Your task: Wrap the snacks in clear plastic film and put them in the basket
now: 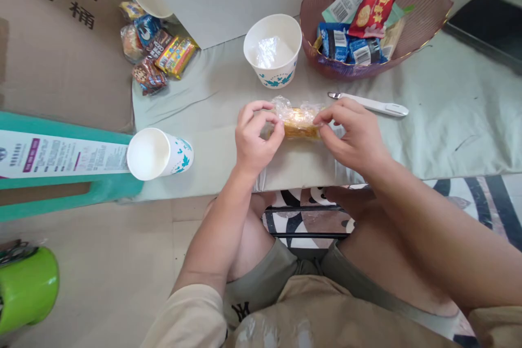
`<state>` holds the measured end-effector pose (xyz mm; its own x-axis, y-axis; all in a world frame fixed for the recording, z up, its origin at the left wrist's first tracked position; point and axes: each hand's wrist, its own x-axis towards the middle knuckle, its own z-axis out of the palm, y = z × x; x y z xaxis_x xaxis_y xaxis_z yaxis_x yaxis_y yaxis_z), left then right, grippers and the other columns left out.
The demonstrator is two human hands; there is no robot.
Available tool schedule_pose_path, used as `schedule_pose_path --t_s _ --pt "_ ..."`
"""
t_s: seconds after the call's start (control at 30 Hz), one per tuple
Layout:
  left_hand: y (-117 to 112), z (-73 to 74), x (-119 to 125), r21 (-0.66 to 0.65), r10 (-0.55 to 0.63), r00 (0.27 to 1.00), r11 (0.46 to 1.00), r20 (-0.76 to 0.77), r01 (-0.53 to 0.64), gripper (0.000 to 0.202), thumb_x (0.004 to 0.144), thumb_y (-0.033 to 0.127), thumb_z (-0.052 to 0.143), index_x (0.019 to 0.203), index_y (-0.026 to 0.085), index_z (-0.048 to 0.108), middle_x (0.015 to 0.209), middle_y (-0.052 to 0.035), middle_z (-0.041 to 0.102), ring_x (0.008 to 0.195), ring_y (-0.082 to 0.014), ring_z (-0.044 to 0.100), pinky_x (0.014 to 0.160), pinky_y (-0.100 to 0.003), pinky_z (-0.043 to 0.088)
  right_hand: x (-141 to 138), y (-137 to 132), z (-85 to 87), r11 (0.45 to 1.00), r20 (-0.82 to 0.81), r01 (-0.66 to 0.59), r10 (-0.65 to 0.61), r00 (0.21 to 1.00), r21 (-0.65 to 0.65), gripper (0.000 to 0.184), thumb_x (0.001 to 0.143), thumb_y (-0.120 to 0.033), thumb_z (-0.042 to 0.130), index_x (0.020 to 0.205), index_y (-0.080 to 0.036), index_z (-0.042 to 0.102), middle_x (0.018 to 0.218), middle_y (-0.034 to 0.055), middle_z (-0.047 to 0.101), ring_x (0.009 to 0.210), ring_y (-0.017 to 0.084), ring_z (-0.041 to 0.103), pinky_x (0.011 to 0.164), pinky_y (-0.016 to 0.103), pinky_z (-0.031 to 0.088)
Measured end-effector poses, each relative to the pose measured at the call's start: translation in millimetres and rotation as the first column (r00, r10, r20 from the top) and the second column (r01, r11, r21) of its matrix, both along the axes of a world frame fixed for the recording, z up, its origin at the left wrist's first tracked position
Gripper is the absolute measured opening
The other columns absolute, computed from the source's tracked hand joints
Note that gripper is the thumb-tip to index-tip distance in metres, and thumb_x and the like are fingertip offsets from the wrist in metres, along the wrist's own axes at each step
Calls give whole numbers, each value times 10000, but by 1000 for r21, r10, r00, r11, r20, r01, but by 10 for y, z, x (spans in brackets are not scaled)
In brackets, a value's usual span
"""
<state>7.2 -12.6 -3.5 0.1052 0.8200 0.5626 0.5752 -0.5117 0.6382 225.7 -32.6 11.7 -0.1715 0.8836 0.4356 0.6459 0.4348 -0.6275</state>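
Note:
A yellow-brown snack in a clear plastic wrapper (299, 118) lies on the pale green cloth-covered table (440, 119) in front of me. My left hand (255, 138) pinches the wrapper's left end with curled fingers. My right hand (354, 133) pinches its right end. Both hands rest on the table near its front edge. Just behind the snack stands a white paper bowl (272, 50) with blue leaf print, holding crumpled clear plastic.
A white-handled tool (372, 104) lies right of my hands. A pink scalloped basket (424, 5) of packaged snacks stands at the back right. Loose snack packets (157, 51) lie back left. A stack of paper cups (157, 154) lies on its side at the left. A green mug (26, 288) sits on the floor.

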Motion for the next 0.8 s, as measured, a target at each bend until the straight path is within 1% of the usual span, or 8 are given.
schedule_pose_path --t_s 0.13,0.27,0.4,0.5,0.57,0.67,0.73,0.8 --pt "70 -2 -52 -303 77 867 949 493 88 233 848 364 724 772 215 561 872 -37 672 812 -157 686 714 -281 566 89 10 67 985 -66 148 -155 986 -93 92 780 -173 547 804 -253 585 789 36 644 722 213 608 666 377 484" --pt "135 36 -124 -510 311 694 855 649 94 214 767 188 692 851 239 502 699 49 579 559 -92 572 517 -208 434 213 74 89 900 -97 283 -331 939 -331 168 704 -151 542 832 -259 526 716 -2 608 607 181 534 626 366 433" --pt "182 31 -315 -625 464 764 774 448 -104 294 696 22 555 875 248 498 599 90 491 471 -94 472 465 -220 313 318 121 147 792 135 402 -385 913 -460 319 655 -114 572 929 -276 539 654 -24 587 606 202 534 676 389 409" --pt "166 19 -486 -641 469 877 706 105 -301 302 658 -20 555 816 234 521 544 89 487 489 -113 457 534 -250 332 368 116 176 724 320 489 -373 871 -486 347 647 -133 583 961 -279 575 615 -22 569 661 257 589 680 389 415" --pt "131 36 -554 -597 458 884 684 -97 -420 240 681 8 583 767 226 532 530 74 498 511 -129 468 580 -277 352 399 97 174 713 384 531 -381 841 -457 330 659 -162 585 968 -276 601 652 0 595 720 290 623 700 410 450" --pt "87 82 -569 -375 455 884 804 -112 -461 91 795 150 617 845 218 582 736 6 651 713 -178 626 699 -315 452 434 63 153 856 264 457 -396 880 -240 326 682 -184 577 996 -259 618 870 64 692 835 293 655 787 464 503" --pt "89 93 -546 -195 319 946 926 -55 -323 213 815 272 677 1013 222 618 1059 -59 727 1031 -233 685 847 -347 512 423 51 130 975 111 221 -216 970 -38 337 718 -227 601 1053 -250 630 1045 111 713 958 301 666 867 488 524" --pt "118 75 -516 -123 84 994 988 -77 -93 442 753 362 768 1151 234 627 1306 -97 691 1255 -278 629 973 -378 516 374 56 92 996 73 -45 40 997 73 341 766 -324 648 1100 -251 654 1166 138 712 1093 336 655 946 534 518"
